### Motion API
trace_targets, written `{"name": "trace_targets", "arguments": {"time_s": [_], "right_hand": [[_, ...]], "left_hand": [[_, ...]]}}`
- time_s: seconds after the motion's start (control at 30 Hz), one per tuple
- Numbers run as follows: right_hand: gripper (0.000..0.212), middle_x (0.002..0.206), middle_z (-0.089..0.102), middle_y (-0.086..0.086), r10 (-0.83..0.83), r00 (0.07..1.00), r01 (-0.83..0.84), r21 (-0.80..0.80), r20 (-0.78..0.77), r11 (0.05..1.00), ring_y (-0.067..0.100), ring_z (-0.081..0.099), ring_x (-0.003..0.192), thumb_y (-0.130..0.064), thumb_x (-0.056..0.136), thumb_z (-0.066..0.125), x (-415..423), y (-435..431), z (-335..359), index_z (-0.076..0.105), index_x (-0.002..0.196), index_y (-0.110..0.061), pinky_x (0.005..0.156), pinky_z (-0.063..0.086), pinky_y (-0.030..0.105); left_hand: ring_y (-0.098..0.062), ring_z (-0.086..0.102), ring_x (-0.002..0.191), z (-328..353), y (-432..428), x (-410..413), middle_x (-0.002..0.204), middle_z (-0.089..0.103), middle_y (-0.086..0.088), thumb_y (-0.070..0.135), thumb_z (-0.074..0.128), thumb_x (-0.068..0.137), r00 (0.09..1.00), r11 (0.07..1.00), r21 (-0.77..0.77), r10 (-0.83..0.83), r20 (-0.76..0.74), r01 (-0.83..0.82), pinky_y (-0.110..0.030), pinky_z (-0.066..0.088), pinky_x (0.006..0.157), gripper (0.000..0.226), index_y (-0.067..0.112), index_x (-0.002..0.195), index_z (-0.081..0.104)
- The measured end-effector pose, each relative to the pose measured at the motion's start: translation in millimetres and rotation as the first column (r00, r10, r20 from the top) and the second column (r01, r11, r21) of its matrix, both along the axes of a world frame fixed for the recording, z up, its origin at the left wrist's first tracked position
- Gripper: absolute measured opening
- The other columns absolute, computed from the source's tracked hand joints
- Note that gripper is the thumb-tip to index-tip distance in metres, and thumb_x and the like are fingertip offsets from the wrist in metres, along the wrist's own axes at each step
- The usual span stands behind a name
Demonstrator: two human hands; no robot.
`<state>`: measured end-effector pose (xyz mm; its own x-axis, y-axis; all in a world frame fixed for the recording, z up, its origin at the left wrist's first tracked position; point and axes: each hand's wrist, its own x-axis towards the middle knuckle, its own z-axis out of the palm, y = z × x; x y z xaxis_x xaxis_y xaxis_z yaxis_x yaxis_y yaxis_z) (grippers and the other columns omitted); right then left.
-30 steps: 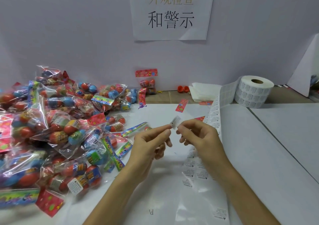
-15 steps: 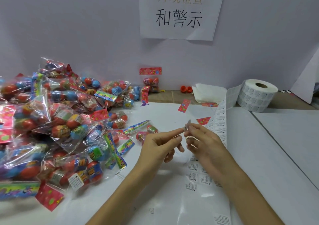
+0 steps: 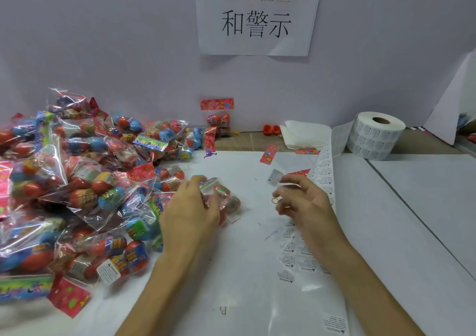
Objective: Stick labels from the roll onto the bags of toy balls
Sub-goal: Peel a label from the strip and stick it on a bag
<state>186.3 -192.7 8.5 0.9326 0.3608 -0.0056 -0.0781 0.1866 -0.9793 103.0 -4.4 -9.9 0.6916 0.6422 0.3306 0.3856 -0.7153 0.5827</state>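
My right hand (image 3: 302, 201) pinches a small white peeled label (image 3: 275, 176) between thumb and fingertip above the table. My left hand (image 3: 192, 207) grips a clear bag of toy balls (image 3: 226, 199) at the right edge of the pile, fingers curled over its top. A large heap of bags of toy balls (image 3: 77, 194) covers the left of the table. The label roll (image 3: 374, 136) stands at the back right, and its backing strip (image 3: 322, 178) runs down past my right hand to the front edge.
The white table (image 3: 399, 232) has a seam line on its right part. Folded white paper (image 3: 304, 136) and two small orange balls (image 3: 271, 129) lie by the wall. One bag (image 3: 217, 119) leans against the wall under a paper sign (image 3: 257, 13). Loose red header cards (image 3: 269, 154) lie about.
My left hand let go of the label and moved left and down onto a bag at the pile's edge. The right hand keeps the label and has drifted slightly right.
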Motion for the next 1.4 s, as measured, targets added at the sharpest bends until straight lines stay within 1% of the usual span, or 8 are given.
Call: {"name": "trace_targets", "arguments": {"time_s": [0.13,0.3,0.43,0.63,0.8,1.03,1.13,1.4], "right_hand": [[0.037,0.093,0.076,0.007,0.044,0.988,-0.010,-0.221,0.151,0.975,0.016,0.071,0.073,-0.004,0.092,0.067,-6,5,-4,0.058,0.121,-0.025,0.068,0.055,0.023],[0.059,0.109,0.071,-0.009,0.180,0.932,0.058,-0.619,0.316,0.783,0.002,0.067,0.100,-0.023,0.090,0.075,-13,14,-22,0.042,0.137,-0.034,0.088,0.048,0.019],[0.059,0.097,0.074,-0.005,0.086,0.956,0.057,-0.467,0.279,0.882,0.006,0.071,0.088,-0.017,0.086,0.079,-16,19,-21,0.046,0.133,-0.029,0.082,0.052,0.021],[0.063,0.092,0.073,0.003,-0.036,0.958,0.091,-0.183,0.285,0.979,0.010,0.071,0.089,0.003,0.081,0.079,-23,21,-8,0.049,0.124,-0.033,0.074,0.052,0.015],[0.062,0.097,0.074,0.005,-0.039,0.959,0.067,-0.093,0.281,0.993,0.019,0.072,0.095,0.004,0.082,0.077,-25,17,-5,0.049,0.126,-0.030,0.084,0.058,0.030],[0.047,0.110,0.071,0.004,-0.054,0.938,0.073,-0.041,0.342,0.996,0.011,0.069,0.106,0.005,0.086,0.073,-25,16,-3,0.061,0.125,-0.020,0.085,0.055,0.022],[0.027,0.090,0.071,0.003,-0.020,0.951,0.028,-0.021,0.308,0.999,0.013,0.064,0.081,0.000,0.092,0.064,-24,12,0,0.072,0.111,-0.016,0.070,0.053,0.024],[0.031,0.061,0.043,0.007,0.303,0.953,-0.304,0.053,0.014,0.951,0.014,0.040,0.055,-0.023,0.079,0.058,-28,19,1,0.080,0.098,-0.013,0.053,0.033,0.028]], "left_hand": [[-0.028,0.065,0.106,-4,-5,-2,0.134,0.049,0.001,0.052,0.049,0.100,0.978,0.999,0.050,0.008,-0.209,0.002,-0.034,0.038,0.071,0.048,0.028,0.140,0.044],[-0.018,0.065,0.085,-7,-14,1,0.135,0.043,0.002,0.027,0.070,0.092,0.989,0.977,-0.158,-0.137,0.051,0.144,-0.029,0.043,0.070,0.055,0.026,0.141,0.044],[-0.005,0.070,0.079,-8,-15,2,0.130,0.041,0.007,0.015,0.087,0.077,0.948,0.854,-0.444,-0.155,0.279,0.271,-0.021,0.053,0.067,0.080,0.033,0.140,0.040],[-0.023,0.074,0.097,-10,-16,3,0.119,0.065,-0.009,0.010,0.092,0.071,0.926,0.382,-0.860,0.027,0.377,0.339,-0.051,0.057,0.095,0.084,0.019,0.139,0.042],[-0.028,0.056,0.095,-4,-13,0,0.101,0.065,-0.019,0.012,0.085,0.075,0.870,-0.203,-0.857,-0.042,0.491,0.474,-0.029,0.050,0.080,0.064,-0.015,0.126,0.058],[-0.026,0.063,0.096,-2,-13,3,0.099,0.073,-0.018,0.002,0.076,0.077,0.899,-0.118,-0.892,0.035,0.436,0.437,-0.033,0.056,0.089,0.038,-0.010,0.112,0.069],[-0.015,0.073,0.074,-2,-8,3,0.090,0.077,-0.011,-0.003,0.071,0.083,0.894,-0.038,-0.899,0.131,0.428,0.436,-0.027,0.062,0.061,0.016,0.001,0.099,0.072],[-0.014,0.066,0.064,-3,-2,4,0.079,0.073,-0.010,0.000,0.071,0.087,0.860,0.051,-0.890,0.237,0.452,0.454,-0.029,0.062,0.070,0.024,-0.005,0.110,0.069]]}}
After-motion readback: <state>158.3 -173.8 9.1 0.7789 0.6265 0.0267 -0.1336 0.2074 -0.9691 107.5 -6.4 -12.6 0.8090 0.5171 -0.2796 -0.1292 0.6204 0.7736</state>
